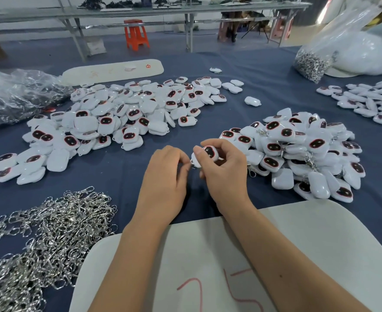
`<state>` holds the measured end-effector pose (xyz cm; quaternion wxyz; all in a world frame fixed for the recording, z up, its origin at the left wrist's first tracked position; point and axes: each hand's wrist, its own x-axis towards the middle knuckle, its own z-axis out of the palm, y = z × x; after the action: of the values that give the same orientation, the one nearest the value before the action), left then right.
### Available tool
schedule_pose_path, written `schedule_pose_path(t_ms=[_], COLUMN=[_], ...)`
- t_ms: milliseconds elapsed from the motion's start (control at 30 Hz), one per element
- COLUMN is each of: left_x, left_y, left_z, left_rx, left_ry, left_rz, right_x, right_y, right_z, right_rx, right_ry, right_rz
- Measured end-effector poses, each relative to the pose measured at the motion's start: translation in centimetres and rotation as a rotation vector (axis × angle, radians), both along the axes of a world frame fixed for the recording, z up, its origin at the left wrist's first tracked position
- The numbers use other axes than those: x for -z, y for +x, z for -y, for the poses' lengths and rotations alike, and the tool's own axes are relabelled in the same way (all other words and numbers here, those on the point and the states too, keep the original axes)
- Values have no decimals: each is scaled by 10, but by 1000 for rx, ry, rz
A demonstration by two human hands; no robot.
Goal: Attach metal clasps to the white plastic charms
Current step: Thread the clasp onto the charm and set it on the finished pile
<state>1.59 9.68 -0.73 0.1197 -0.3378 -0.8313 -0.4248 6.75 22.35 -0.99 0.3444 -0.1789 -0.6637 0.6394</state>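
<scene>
Head view looks down on a table under a dark blue cloth [264, 91], and every place below is given from the white board [309, 244] lying at the near edge, marked with red strokes. Beyond the board and to its left spreads the largest heap of white charms [118, 115], many showing a dark oval face ringed in red. Beyond the board's right end sits a second heap of charms [309, 154] with metal clasps showing among them. Left of the board lies a loose pile of silver clasps [39, 239], spilling to the near edge. Far beyond the board on the right, a clear plastic bag [334, 41] stands open and slumped, holding more silver clasps [309, 64] at its bottom. Far left, a crumpled clear bag [12, 95] holds something dark that cannot be made out. A third, smaller group of charms [370, 100] lies at the far right edge.

Both forearms cross the board. Just beyond its far edge, the right hand [223, 167] pinches one charm [208, 154] between thumb and curled fingers, face up. The left hand [167, 174] is beside it, fingers curled toward the charm's lower edge, where a small bit of metal [193, 164] shows; whether the left fingers grip that metal cannot be told.
</scene>
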Motion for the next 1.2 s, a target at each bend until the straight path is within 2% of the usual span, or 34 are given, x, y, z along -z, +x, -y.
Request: schedule_pose_path(t_ms=[167, 400, 600, 767, 1033, 1100, 1200], left_x=[-2, -5, -7, -8, -13, -10, -9], left_y=[0, 0, -3, -4, -1, 1, 5], left_z=[2, 4, 9, 12, 7, 5, 2], left_rx=[62, 21, 40, -18, -173, -215, -192], left_ry=[126, 191, 164, 30, -241, -190, 142], left_rz=[75, 96, 70, 49, -28, 0, 187], right_x=[1, 0, 0, 0, 3, 3, 0], right_y=[-1, -1, -1, 1, 2, 1, 0], right_z=[-2, -3, -3, -3, 4, 5, 1], right_rx=[-38, -106, -158, -207, -279, -287, -277], right_ry=[-79, -173, -225, -232, 55, 47, -134], right_rz=[-11, -29, -15, -22, -27, -42, -91])
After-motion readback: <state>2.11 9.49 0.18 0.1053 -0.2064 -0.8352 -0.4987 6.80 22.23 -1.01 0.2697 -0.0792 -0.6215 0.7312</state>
